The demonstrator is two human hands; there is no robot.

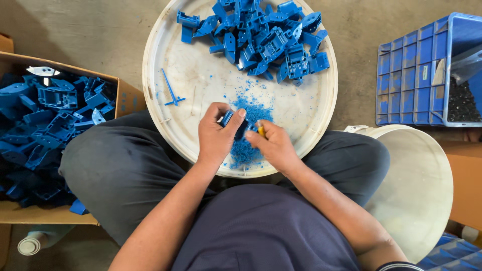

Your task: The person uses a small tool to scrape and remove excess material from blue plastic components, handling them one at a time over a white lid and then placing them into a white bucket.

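My left hand (216, 135) grips a small blue plastic part (228, 119) over the near edge of a round white tray (165, 100) that rests on my lap. My right hand (273, 145) is closed around a small tool with a yellow handle (261, 130), its tip against the part. Under both hands lies a heap of blue plastic shavings (248, 145). A pile of several blue plastic parts (261, 35) fills the far side of the tray. A thin blue plastic sprue (170, 90) lies on the tray's left.
A cardboard box (30, 213) on my left holds several more blue parts (45, 115). A blue plastic crate (411, 75) with dark small pieces stands at the right. A white bucket (416, 185) sits by my right knee. The floor is concrete.
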